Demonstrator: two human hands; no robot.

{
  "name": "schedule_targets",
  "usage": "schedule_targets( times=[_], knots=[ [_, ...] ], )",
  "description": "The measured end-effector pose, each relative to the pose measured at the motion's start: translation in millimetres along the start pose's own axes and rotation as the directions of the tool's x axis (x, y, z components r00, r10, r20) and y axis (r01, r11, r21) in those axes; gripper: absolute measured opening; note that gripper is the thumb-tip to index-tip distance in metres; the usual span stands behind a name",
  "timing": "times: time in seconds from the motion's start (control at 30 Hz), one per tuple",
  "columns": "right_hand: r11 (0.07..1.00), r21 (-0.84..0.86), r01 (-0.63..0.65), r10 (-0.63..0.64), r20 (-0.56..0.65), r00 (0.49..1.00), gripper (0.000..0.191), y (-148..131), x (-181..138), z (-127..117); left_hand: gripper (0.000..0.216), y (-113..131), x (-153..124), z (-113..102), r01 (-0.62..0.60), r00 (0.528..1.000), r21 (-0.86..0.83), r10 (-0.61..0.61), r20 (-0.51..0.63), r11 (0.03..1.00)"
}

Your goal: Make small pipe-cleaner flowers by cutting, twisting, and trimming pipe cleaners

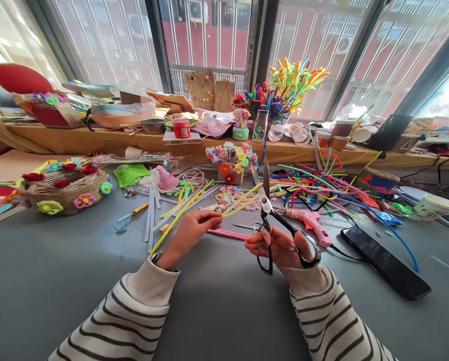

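My left hand point(194, 231) pinches a bundle of yellow pipe cleaners point(243, 200) that stretches right towards the scissors and trails down-left over the table. My right hand point(280, 246) grips the black handles of large scissors point(266, 205), with fingers through the loops. The blades point up and are parted, and the yellow pipe cleaners lie between them near the pivot. Both hands hover over the grey table point(58, 271).
A pink glue gun point(310, 220) and a black phone point(386, 261) lie right of my hands. Loose coloured pipe cleaners point(314, 183) spread behind. A woven basket with flowers point(64, 189) stands at left, glue sticks point(151, 213) lie ahead, and a small flower basket point(231, 161) stands centre back.
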State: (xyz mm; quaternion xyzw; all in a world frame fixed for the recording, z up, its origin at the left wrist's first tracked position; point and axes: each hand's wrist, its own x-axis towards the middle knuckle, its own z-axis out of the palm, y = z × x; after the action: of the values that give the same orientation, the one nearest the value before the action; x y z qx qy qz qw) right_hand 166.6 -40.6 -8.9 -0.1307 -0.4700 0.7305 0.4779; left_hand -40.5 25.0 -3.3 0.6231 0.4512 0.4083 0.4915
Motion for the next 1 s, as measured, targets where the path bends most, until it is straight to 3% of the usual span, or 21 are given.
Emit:
schedule_targets(
  times=[0.3,0.8,1.0],
  knots=[
    [1.000,-0.020,0.004,-0.005,-0.029,1.000,0.040,0.4,1.0,2.5,0.024,-0.4,1.8,2.4,-0.025,0.998,0.190,0.013,0.060,0.981],
    [1.000,-0.018,-0.026,0.027,0.063,0.998,0.048,16.0,4.4,-1.3,0.024,-0.4,-0.7,0.6,-0.068,0.997,0.018,0.069,-0.028,0.998],
    [0.999,0.010,0.052,-0.053,0.014,0.999,0.048,12.1,3.5,1.0,0.021,4.1,-2.2,2.0,-0.074,0.997,0.038,0.075,-0.013,0.997]
  ],
)
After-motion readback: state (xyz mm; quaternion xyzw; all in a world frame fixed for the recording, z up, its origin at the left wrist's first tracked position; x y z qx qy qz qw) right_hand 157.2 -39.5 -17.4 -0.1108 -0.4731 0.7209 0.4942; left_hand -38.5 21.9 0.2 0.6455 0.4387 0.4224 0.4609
